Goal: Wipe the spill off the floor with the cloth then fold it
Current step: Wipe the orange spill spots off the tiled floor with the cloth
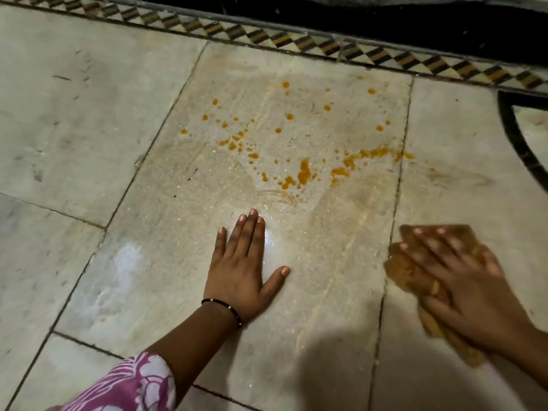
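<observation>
An orange spill (304, 172) lies as drops and smears across the middle pale stone floor tile (184, 221), with scattered droplets farther back and a smear toward the right grout line. My left hand (241, 269) rests flat on the tile just below the spill, fingers spread, holding nothing. My right hand (462, 280) presses down on a brown-orange cloth (406, 269) at the right, on the neighbouring tile near the grout line. That hand and the cloth are motion-blurred. Most of the cloth is hidden under the hand.
A patterned black, brown and white border strip (296, 44) runs along the far edge of the floor, with a dark area (415, 22) beyond it. A black curved inlay (516, 143) marks the right side. A pink floral sleeve (130, 387) covers my left forearm.
</observation>
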`<state>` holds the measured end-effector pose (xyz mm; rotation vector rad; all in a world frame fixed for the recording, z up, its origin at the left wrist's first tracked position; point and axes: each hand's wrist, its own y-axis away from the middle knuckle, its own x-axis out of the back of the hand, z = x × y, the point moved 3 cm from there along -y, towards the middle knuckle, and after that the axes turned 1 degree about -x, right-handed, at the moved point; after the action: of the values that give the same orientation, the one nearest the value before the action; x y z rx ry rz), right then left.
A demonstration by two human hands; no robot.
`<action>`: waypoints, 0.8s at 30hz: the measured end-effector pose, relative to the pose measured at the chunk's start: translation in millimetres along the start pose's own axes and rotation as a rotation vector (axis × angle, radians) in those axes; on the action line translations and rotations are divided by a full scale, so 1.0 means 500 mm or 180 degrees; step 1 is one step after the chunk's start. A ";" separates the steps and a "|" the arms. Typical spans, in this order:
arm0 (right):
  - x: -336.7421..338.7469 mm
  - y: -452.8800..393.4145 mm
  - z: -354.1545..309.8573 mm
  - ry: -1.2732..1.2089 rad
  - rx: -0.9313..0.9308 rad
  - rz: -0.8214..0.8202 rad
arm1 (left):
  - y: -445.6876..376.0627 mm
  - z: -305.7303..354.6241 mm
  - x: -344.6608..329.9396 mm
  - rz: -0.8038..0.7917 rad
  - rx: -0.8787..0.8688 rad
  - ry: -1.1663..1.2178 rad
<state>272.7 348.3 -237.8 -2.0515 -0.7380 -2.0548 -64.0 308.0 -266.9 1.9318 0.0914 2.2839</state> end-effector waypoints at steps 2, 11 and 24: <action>0.010 -0.026 0.065 -0.0077 -0.0377 -0.0075 | 0.002 0.000 0.002 0.0012 0.0005 0.0002; 0.016 -0.173 -0.178 0.0008 0.0369 0.0011 | 0.001 0.005 0.007 -0.0061 -0.0024 -0.0043; 0.011 -0.093 -0.179 0.0459 0.1624 -0.0202 | -0.001 -0.003 -0.001 0.0092 -0.0044 0.0090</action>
<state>171.7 351.2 -238.6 -1.5997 -1.1657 -1.7773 -65.3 308.4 -267.9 1.9068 0.0510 2.3242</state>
